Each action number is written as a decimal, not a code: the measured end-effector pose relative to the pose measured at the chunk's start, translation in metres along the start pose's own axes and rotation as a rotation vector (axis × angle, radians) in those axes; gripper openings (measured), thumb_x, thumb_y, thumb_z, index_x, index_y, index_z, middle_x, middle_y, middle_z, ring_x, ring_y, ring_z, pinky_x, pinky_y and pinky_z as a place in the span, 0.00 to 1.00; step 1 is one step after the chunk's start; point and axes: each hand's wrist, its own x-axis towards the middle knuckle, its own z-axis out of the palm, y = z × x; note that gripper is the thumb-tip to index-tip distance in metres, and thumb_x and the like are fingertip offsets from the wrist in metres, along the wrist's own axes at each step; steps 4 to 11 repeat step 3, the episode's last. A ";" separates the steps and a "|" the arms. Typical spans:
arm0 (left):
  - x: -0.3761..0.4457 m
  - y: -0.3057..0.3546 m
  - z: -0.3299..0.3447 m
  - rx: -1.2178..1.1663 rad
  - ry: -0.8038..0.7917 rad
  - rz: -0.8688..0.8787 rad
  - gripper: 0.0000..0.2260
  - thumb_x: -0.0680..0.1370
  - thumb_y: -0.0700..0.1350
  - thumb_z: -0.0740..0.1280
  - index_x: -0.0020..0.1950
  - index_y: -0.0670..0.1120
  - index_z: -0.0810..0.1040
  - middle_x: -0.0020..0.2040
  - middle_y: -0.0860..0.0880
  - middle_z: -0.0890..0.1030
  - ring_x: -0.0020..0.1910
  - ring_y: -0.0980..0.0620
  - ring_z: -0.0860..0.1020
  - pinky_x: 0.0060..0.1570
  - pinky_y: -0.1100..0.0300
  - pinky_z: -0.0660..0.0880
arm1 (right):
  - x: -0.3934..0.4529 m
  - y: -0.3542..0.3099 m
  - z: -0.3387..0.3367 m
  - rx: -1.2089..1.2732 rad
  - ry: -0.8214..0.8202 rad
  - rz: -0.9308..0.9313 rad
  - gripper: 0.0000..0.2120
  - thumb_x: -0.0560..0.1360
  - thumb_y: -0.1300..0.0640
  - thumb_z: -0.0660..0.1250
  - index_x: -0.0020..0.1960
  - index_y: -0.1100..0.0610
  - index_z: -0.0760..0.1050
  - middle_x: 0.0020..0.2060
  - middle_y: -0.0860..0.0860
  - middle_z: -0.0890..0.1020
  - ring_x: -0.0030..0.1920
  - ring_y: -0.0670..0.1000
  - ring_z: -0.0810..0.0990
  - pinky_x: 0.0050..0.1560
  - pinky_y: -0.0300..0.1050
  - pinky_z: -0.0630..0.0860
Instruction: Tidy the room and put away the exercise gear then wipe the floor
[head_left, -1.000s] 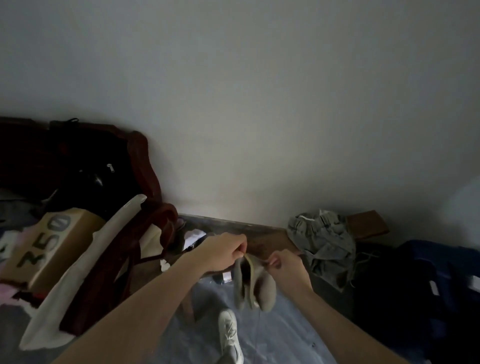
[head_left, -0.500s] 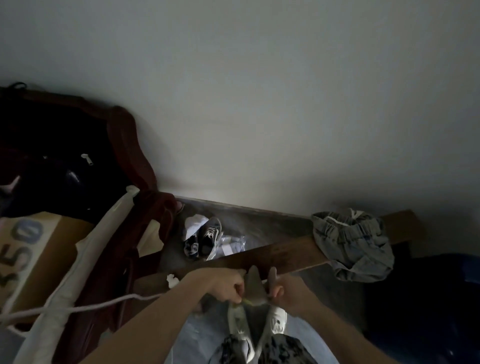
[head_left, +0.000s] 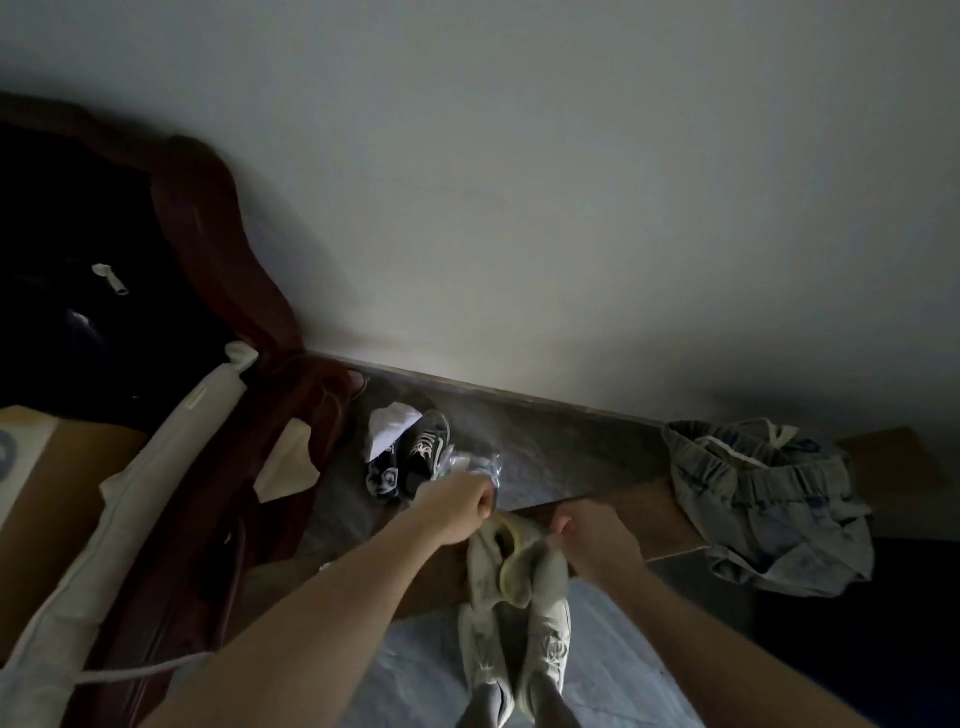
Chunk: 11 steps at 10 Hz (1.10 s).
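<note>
A grey sock with a yellow-edged opening (head_left: 511, 564) hangs between my two hands in the lower middle of the head view. My left hand (head_left: 457, 512) pinches its left rim with curled fingers. My right hand (head_left: 595, 540) pinches the right rim, and the two hold the opening apart. Under the sock stand my two feet in pale sneakers (head_left: 514, 660) on a light blue mat (head_left: 415, 680).
A dark wooden plank (head_left: 639, 509) lies across the floor behind my hands, with grey-blue shorts (head_left: 763, 499) draped over its right end. Dark sneakers (head_left: 410, 460) and white paper lie near the wall. A dark red headboard (head_left: 218, 249), a cardboard box (head_left: 57, 483) and a white pad fill the left.
The view has tilted further down, so my feet show in full. My hands have pulled the sock's opening wider apart and lowered it a little.
</note>
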 end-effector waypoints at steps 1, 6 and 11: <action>0.037 -0.010 0.004 0.034 0.121 -0.007 0.04 0.78 0.45 0.61 0.49 0.52 0.75 0.48 0.52 0.80 0.47 0.50 0.78 0.45 0.54 0.75 | 0.046 0.006 0.001 -0.003 0.120 0.003 0.04 0.74 0.52 0.65 0.44 0.46 0.78 0.44 0.48 0.81 0.43 0.48 0.80 0.46 0.49 0.81; 0.066 -0.018 0.020 -0.007 0.191 -0.085 0.08 0.78 0.47 0.64 0.57 0.50 0.73 0.53 0.53 0.78 0.52 0.50 0.78 0.43 0.57 0.71 | 0.071 0.020 0.021 0.092 0.213 0.038 0.10 0.77 0.53 0.62 0.57 0.47 0.74 0.52 0.47 0.78 0.50 0.50 0.79 0.50 0.49 0.79; 0.066 -0.018 0.020 -0.007 0.191 -0.085 0.08 0.78 0.47 0.64 0.57 0.50 0.73 0.53 0.53 0.78 0.52 0.50 0.78 0.43 0.57 0.71 | 0.071 0.020 0.021 0.092 0.213 0.038 0.10 0.77 0.53 0.62 0.57 0.47 0.74 0.52 0.47 0.78 0.50 0.50 0.79 0.50 0.49 0.79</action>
